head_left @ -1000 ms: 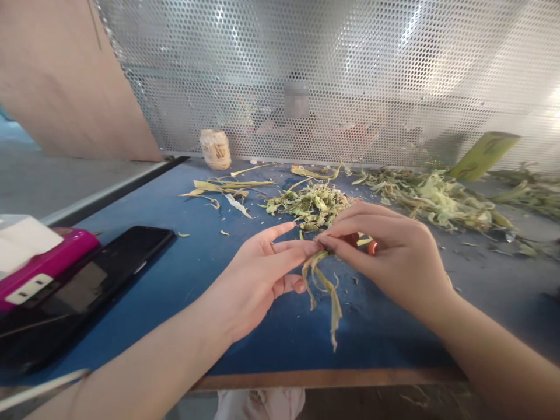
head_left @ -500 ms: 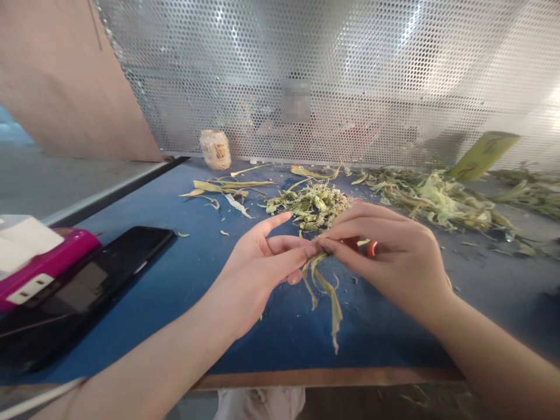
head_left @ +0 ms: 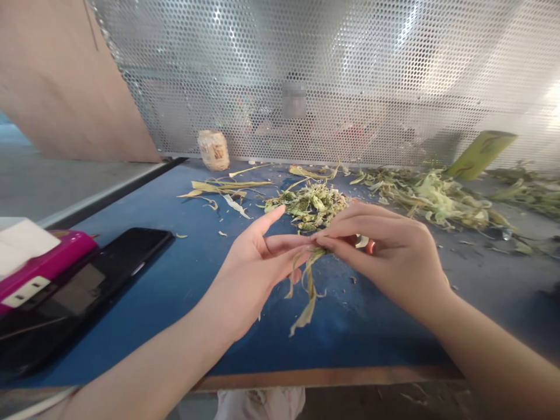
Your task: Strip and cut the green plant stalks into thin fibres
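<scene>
My left hand and my right hand meet above the blue table top, fingertips pinched together on a dried green plant sprig whose withered leaves hang down. The left index finger sticks out; its other fingers close on the stem. Something small and orange-red shows under my right fingers; I cannot make out what it is. Just behind the hands lies a small heap of stripped green bits.
A black phone and a pink box lie at the left. A small wound spool stands by the perforated metal screen. Loose leaves and a larger leaf pile lie at the back and right.
The hanging leaves have swung left and curled up shorter under the fingers. Both hands stay pinched together, shifted slightly upward.
</scene>
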The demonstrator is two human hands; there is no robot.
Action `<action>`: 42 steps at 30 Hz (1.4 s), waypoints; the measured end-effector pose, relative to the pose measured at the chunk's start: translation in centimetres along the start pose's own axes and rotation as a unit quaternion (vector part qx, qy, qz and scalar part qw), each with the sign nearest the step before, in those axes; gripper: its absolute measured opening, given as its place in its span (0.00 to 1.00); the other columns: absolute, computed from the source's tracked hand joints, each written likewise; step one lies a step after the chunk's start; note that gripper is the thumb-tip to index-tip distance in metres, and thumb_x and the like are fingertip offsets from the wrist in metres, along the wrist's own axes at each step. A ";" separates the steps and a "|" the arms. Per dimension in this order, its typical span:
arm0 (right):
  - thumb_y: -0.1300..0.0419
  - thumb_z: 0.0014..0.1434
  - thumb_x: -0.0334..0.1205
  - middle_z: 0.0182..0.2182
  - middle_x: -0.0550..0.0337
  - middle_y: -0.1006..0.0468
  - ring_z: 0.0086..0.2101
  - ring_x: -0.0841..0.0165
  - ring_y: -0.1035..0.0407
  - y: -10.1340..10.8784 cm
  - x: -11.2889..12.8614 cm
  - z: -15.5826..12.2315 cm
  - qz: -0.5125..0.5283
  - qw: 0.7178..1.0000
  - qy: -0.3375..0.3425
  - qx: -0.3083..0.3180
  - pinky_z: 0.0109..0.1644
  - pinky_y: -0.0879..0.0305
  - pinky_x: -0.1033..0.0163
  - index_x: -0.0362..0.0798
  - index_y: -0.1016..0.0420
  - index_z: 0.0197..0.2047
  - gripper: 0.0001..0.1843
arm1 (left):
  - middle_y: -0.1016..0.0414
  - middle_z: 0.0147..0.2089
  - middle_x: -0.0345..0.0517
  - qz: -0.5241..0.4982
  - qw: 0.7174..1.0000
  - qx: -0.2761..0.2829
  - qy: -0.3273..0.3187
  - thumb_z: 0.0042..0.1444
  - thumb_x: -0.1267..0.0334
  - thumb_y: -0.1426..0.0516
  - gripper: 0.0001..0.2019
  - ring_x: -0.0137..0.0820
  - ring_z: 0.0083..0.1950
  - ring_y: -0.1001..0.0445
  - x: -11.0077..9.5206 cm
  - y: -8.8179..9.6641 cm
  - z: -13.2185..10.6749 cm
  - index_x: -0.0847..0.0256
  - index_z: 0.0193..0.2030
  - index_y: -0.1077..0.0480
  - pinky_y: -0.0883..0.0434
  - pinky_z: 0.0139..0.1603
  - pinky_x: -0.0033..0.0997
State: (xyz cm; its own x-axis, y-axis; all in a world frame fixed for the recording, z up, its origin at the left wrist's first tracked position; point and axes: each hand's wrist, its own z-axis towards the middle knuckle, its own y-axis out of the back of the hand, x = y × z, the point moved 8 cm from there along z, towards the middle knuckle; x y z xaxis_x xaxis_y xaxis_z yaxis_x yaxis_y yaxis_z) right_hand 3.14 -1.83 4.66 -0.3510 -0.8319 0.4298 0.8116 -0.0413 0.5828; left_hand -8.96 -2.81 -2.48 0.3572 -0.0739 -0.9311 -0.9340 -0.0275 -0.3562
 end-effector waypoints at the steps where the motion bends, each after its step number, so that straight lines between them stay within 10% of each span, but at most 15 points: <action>1: 0.42 0.52 0.33 0.27 0.61 0.26 0.28 0.71 0.32 0.0 -0.1 0.0 0.003 1.000 -0.004 0.001 0.32 0.35 0.65 0.51 0.26 0.28 0.05 | 0.25 0.32 0.45 -0.003 1.000 -0.005 0.004 0.44 0.70 0.39 0.39 0.24 0.25 0.32 0.0 0.0 0.0 0.57 0.62 0.53 0.38 0.24 0.24; 42: 0.44 0.53 0.39 0.29 0.61 0.24 0.29 0.72 0.31 -1.8 -1.2 0.0 0.082 0.983 -0.119 0.109 0.30 0.35 0.68 0.49 0.25 0.33 0.07 | 0.29 0.24 0.37 0.065 0.996 -0.052 -0.014 0.41 0.69 0.39 0.35 0.17 0.15 0.41 -0.8 -0.1 -0.7 0.61 0.57 0.46 0.45 0.15 0.20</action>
State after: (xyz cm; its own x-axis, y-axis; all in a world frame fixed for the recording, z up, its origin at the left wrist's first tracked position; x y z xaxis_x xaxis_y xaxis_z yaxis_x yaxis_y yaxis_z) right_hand 2.12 -0.72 3.10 -0.3442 -0.6630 0.6648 0.7558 0.2244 0.6152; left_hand -9.11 -3.42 -1.66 0.2323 -0.0555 -0.9711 -0.9668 -0.1224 -0.2243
